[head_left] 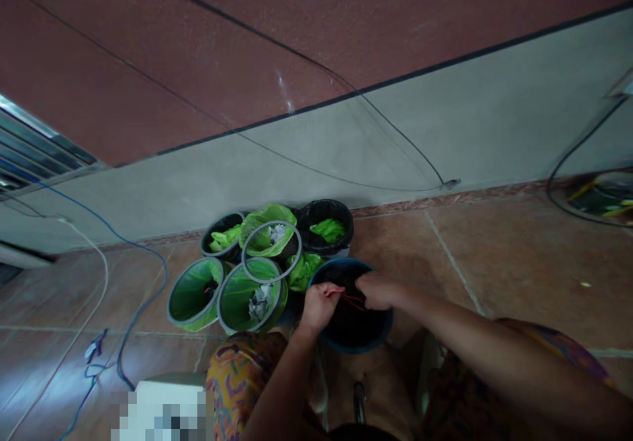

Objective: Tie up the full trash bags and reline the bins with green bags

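Between my legs stands a dark bucket with a blue rim [357, 350], its inside too dark to make out. Over its left side my left hand [321, 306] is closed in a pinch on thin red strands [353, 302] that look like wire. My right hand [380, 291] is closed over the bucket's right side, its fingers curled down where the strands end. The strands run between the two hands. Dim light hides what else the fingers touch.
Left of the bucket are several bins lined with green bags, including a front bin [225, 306] holding grey scraps. A loose grey ring [298, 256] lies across them. A black-lined bin [349, 230] stands against the wall. Blue cable [161, 276] and white cable [105, 266] cross the tiles.
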Tool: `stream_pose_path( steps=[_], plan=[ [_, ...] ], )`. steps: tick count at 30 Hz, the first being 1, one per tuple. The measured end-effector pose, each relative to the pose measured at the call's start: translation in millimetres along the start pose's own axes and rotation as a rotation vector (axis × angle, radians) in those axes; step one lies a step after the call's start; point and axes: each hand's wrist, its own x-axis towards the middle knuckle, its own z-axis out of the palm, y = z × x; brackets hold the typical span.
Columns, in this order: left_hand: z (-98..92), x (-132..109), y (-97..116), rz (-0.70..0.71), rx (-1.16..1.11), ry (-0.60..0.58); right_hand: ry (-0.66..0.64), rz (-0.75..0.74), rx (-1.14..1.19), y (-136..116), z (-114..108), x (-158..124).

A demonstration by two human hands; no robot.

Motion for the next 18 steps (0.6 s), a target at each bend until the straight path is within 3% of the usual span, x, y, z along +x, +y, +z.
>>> stream_pose_path(
  steps=[2,5,7,13,18],
  plan=[
    [-0.1,-2.0,5.0,0.090,0.131,-0.001,0.066,0.006,0.010,-4.2,-11.8,0.5],
    [0.0,-5.3,11.9,0.145,0.310,0.031,0.222,-0.128,0.207,-9.3,-20.5,6.2],
    [-0.1,-6.8,14.2,0.137,0.363,0.069,0.257,-0.210,0.329,-10.4,-18.4,11.8],
    [-2.7,-9.2,11.1,0.100,0.316,0.041,0.054,-0.329,0.646,-7.9,-3.0,22.1],
    [-2.9,-10.7,7.8,0.103,0.293,0.014,0.065,-0.366,0.424,-2.2,-1.8,26.2]
  ],
)
